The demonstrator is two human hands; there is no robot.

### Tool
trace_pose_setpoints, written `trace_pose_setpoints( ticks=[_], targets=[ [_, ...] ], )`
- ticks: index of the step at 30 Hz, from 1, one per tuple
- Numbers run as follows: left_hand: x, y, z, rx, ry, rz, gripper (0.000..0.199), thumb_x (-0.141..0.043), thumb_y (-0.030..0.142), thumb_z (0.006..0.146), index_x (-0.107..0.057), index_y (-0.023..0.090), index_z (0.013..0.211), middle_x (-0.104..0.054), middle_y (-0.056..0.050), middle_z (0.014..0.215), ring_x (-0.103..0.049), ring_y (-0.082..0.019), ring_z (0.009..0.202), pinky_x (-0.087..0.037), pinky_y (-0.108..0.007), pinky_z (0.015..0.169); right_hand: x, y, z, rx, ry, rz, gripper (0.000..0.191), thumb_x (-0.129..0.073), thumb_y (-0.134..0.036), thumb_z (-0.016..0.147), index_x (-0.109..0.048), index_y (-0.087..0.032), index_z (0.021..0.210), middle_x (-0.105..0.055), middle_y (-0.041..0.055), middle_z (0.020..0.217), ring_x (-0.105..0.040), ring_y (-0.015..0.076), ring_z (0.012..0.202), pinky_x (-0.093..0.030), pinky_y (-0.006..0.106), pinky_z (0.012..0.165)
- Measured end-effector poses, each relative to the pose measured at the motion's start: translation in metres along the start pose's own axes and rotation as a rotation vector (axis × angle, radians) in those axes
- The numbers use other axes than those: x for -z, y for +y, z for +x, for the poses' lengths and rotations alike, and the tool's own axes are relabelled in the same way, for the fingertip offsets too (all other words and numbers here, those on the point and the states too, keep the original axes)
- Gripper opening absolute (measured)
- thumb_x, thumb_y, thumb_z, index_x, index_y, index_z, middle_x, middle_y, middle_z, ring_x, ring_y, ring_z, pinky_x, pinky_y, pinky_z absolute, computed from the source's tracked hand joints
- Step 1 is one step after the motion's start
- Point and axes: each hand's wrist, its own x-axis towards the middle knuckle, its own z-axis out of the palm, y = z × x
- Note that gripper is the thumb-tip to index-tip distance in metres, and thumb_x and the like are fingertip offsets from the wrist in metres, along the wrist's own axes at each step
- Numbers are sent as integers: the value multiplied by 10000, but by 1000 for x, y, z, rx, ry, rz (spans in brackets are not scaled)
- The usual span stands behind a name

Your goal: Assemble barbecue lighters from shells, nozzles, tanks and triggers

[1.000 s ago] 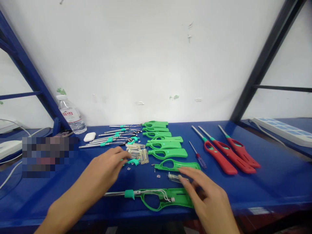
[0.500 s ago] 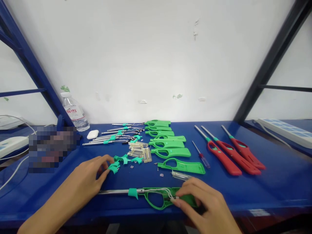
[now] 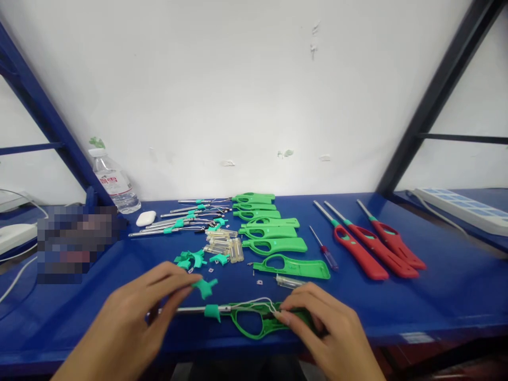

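Note:
My left hand [image 3: 145, 304] pinches a small teal plastic trigger [image 3: 205, 287] above the near edge of the table. Below it lies a green lighter half-shell [image 3: 250, 332], holding a metal tube [image 3: 190, 310] with a teal collar [image 3: 212, 312] and thin white wires [image 3: 257, 300]. My right hand [image 3: 323, 328] has thumb and forefinger closed at the wire ends inside the shell's handle; the fingers partly hide the small dark piece there. More teal triggers [image 3: 190, 259] sit in a pile just beyond my left hand. A clear fuel tank [image 3: 289, 282] is beyond my right fingers.
Several green half-shells [image 3: 273, 245] lie in a column at mid-table, with clear tanks [image 3: 236, 250] and metal tubes with wires [image 3: 154, 232] to their left. Rightward are a screwdriver [image 3: 328, 257] and red lighters [image 3: 361, 254]. A bottle [image 3: 117, 182] and white case [image 3: 146, 218] stand back left.
My left hand has lifted one teal trigger from the pile and brought it right and nearer, toward the green half-shell. My right hand stays at the wire ends.

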Motion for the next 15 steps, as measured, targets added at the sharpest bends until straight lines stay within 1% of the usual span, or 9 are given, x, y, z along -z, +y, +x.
trace_pose_setpoints(
  ticks=[1,2,4,5,6,10,12,15],
  targets=[
    [-6,7,-3,-69,-26,-49,214,-617,372,994,-830,357,992,-796,14,924,-772,-175,772,-590,-196,706,0,0,0,-2,7,1,236,-655,-430,1033,-772,-272,903,-756,6,872,-550,120,497,-512,227,530],
    [-13,13,-7,-120,-80,-80,243,-580,300,1023,-819,344,1040,-783,4,934,-764,-157,761,-582,-176,689,0,0,0,-2,11,2,243,-655,-436,1032,-776,-274,898,-753,7,865,-545,120,495,-513,226,528],
    [-28,23,-16,-165,-196,-75,314,-512,213,1052,-779,328,1171,-758,-24,1032,-756,-150,805,-583,-177,725,1,0,0,-3,2,1,250,-648,-438,1036,-781,-276,899,-748,9,856,-539,124,502,-516,224,535],
    [-35,26,-20,-176,-232,-57,341,-489,182,1056,-758,328,1208,-744,-28,1051,-748,-147,810,-582,-183,734,1,0,0,-2,-9,-1,247,-646,-435,1038,-780,-276,904,-746,11,857,-535,125,506,-514,224,537],
    [-41,28,-24,-183,-243,-52,348,-474,161,1056,-744,314,1215,-731,-33,1046,-740,-149,812,-583,-196,738,2,0,0,-2,-21,-3,240,-646,-429,1038,-778,-276,908,-744,13,861,-531,126,510,-509,225,536],
    [-59,34,-30,-211,-227,-44,315,-464,119,1054,-698,265,1208,-696,-41,1007,-715,-164,816,-577,-228,702,3,1,-1,5,-38,23,178,-664,-374,1027,-770,-277,920,-746,0,888,-536,120,520,-486,224,527],
    [-63,34,-31,-208,-205,-42,315,-453,106,1059,-682,263,1209,-687,-36,1006,-704,-155,782,-571,-231,687,3,2,-1,4,-37,41,148,-676,-356,1017,-767,-282,926,-746,-9,899,-536,118,524,-475,226,527],
    [-64,31,-30,-193,-164,-41,315,-444,105,1067,-665,269,1219,-678,-26,1004,-702,-149,752,-566,-232,677,3,1,-1,-12,-32,51,139,-682,-356,1015,-764,-284,929,-740,-9,895,-520,121,519,-470,235,533]
  ],
)
